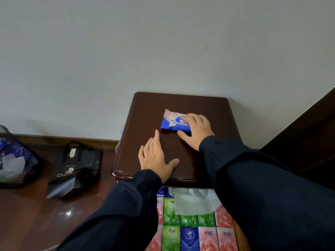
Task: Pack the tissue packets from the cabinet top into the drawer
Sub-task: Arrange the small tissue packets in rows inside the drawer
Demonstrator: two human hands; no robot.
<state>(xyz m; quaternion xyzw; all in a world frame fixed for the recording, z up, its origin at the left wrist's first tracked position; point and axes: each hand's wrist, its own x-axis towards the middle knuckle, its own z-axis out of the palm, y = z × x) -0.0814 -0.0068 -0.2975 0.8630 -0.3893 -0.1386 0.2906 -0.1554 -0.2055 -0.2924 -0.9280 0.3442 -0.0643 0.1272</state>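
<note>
One blue, pink and white tissue packet (172,120) lies on the dark brown cabinet top (145,113). My right hand (196,130) covers the packet's right end, fingers over its top and thumb at its near edge. My left hand (155,158) rests flat on the cabinet top, fingers straight, a little short of the packet. Below the cabinet's front edge the open drawer (241,236) is packed with rows of pink, green and blue tissue packets (189,236), with a loose white tissue pack (195,201) lying on top.
A black shopping bag (76,167) and a dark mesh bag (16,160) with white things inside stand on the glossy wooden floor to the left. A pale wall rises behind the cabinet. Dark wooden furniture (308,134) stands to the right.
</note>
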